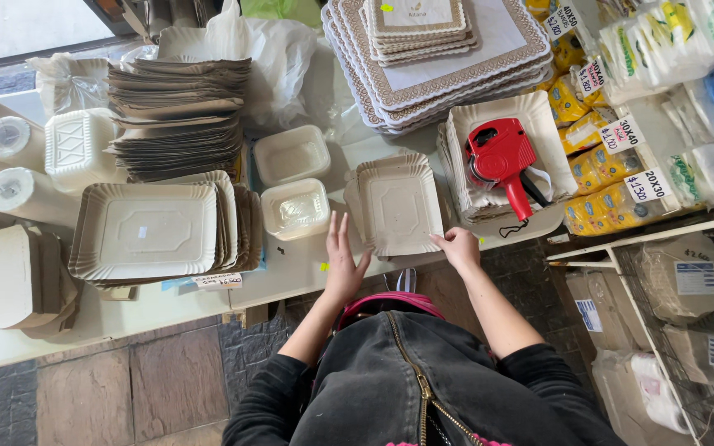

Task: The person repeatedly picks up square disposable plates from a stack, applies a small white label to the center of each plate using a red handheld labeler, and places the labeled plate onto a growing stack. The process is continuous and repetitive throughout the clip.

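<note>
A white surface (307, 268) crowded with disposable ware fills the upper frame. Stacked lace-edged boards (448, 70) sit at top centre, a tray pile (146, 231) at left. At centre, a small tray stack (398, 206) lies between the hands. The left hand (342, 260) rests flat and open beside it; the right hand (459, 246) pinches its lower right corner. A red price gun (502, 157) lies just right.

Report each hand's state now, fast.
Left hand: open, fingers spread, empty, just left of the stack of paper trays.
Right hand: gripping that stack's near right corner.
</note>
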